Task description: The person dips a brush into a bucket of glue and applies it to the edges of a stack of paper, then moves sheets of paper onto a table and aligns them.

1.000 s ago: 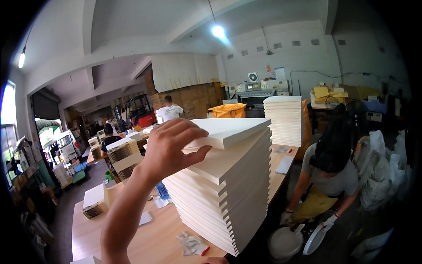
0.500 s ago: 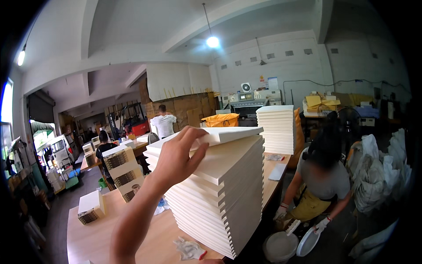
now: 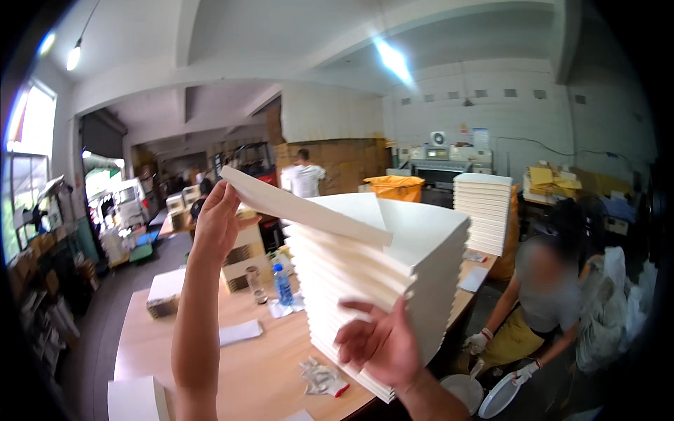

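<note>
- The pale wood table (image 3: 263, 365) carried the work; its near edge ran out of view at the bottom.
- The tall stack (image 3: 372, 270) stood on it, made of many plain cream-white layers with ridged, stepped edges on the left and a smoother, greyer face on the right. The right hand covered part of its lower front, and the layers blurred together near the top.
- The white pad (image 3: 302, 208), thin and blank, slanted over the stack's top, left end high and right end low. Whether its low end touched the stack was hard to tell.
- The right hand (image 3: 382, 344) was before the stack, fingers spread and loosely curled, with nothing seen in them; I cannot tell whether they touched the layers.
- The left hand (image 3: 219, 219) pinched the pad's raised left end, fingers closed on it, their tips partly hidden.
</note>
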A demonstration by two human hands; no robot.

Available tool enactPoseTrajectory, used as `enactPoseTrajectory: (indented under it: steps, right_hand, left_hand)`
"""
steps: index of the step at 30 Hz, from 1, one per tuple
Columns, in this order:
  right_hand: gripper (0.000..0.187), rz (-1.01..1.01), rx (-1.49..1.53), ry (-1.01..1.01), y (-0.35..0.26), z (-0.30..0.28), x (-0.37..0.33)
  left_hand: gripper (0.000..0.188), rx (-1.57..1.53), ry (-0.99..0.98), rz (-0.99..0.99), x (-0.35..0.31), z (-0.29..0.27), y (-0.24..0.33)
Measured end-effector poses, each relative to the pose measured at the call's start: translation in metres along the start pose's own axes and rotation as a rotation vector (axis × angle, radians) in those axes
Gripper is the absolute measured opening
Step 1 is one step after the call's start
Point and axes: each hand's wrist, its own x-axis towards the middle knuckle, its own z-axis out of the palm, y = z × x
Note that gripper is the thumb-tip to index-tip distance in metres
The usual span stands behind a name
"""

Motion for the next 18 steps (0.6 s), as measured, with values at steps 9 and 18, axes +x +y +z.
enactPoseTrajectory:
  steps: [9,18]
  right_hand:
    - [0.057,0.09,-0.435,0.245,0.0,0.05,0.071]
    - [0.07,0.491,-0.391,0.132,0.163,-0.102,0.066]
  left_hand:
    - [0.031,-0.123,-0.128,0.275,-0.114,-0.101,0.052]
    - [0.042,-0.227,0.415,-0.555,-0.365,-0.185,-0.004]
